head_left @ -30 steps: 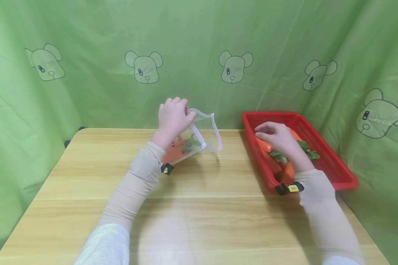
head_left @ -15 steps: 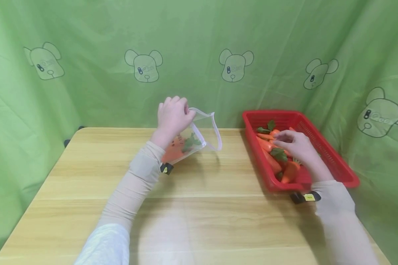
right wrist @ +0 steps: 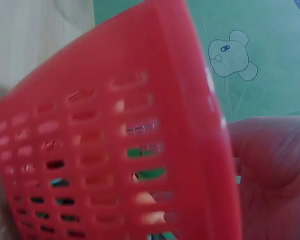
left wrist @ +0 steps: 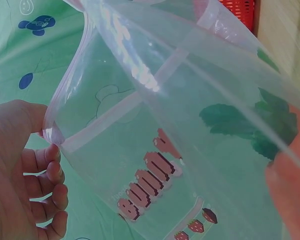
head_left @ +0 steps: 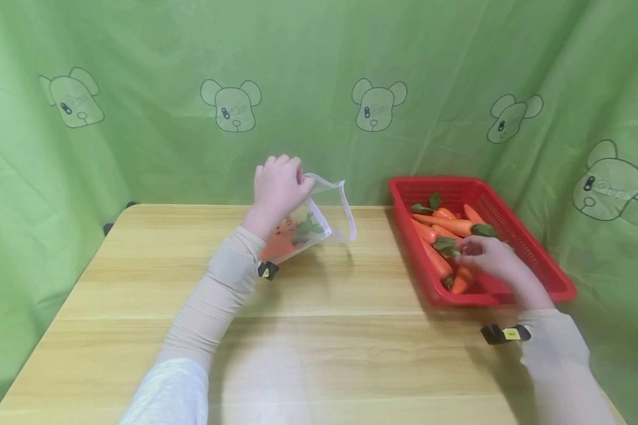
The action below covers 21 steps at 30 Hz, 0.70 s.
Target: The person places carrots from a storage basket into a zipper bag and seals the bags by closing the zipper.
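My left hand (head_left: 279, 188) pinches the white-edged rim of a clear zip bag (head_left: 336, 213) above the table, and its mouth gapes to the right. Inside the bag lies a carrot (left wrist: 290, 200) with green leaves (left wrist: 235, 120); the left wrist view also shows printed "Bunny" lettering and strawberries. My right hand (head_left: 491, 258) is over the front part of a red plastic basket (head_left: 409, 260), fingers curved beside the leaves of the carrots (head_left: 436, 265). Whether it holds one cannot be made out; in the right wrist view the basket wall (right wrist: 105, 125) hides the fingertips.
Several orange carrots with green tops lie in the basket's left and middle. The basket stands at the right side of a wooden table (head_left: 324, 342). A green curtain (head_left: 308, 47) with bear heads surrounds the table's back and sides.
My right hand has moved rightward and toward me within the basket, uncovering carrots at the back. The left hand and the bag have stayed put.
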Each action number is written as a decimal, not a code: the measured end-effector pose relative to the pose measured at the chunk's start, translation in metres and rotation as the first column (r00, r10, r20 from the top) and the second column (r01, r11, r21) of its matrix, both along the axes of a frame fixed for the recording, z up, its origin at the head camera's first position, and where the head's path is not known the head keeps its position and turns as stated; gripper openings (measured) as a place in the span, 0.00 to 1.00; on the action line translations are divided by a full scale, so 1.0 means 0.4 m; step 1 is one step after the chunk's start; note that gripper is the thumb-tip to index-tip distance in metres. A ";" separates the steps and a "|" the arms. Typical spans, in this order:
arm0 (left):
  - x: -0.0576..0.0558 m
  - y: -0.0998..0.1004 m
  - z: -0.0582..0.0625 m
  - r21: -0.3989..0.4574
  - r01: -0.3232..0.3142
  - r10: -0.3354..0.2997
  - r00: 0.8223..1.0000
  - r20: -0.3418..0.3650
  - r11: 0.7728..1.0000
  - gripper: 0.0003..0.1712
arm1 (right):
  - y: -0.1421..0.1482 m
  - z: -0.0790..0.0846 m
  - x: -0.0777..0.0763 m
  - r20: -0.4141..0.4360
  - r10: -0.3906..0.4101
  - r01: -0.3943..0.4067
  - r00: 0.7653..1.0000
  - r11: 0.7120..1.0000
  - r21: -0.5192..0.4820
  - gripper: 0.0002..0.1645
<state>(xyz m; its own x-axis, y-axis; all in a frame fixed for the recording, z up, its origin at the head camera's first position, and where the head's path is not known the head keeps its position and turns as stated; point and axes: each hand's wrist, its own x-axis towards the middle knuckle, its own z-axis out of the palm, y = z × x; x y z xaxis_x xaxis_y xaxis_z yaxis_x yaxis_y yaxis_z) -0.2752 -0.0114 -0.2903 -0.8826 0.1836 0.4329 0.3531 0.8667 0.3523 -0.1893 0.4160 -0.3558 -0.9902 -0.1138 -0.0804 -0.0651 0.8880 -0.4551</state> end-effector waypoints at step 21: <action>0.007 -0.006 0.003 0.002 -0.004 0.004 1.000 0.001 1.000 0.11 | 0.015 -0.061 0.013 -0.057 0.214 -0.204 0.975 0.968 0.145 0.09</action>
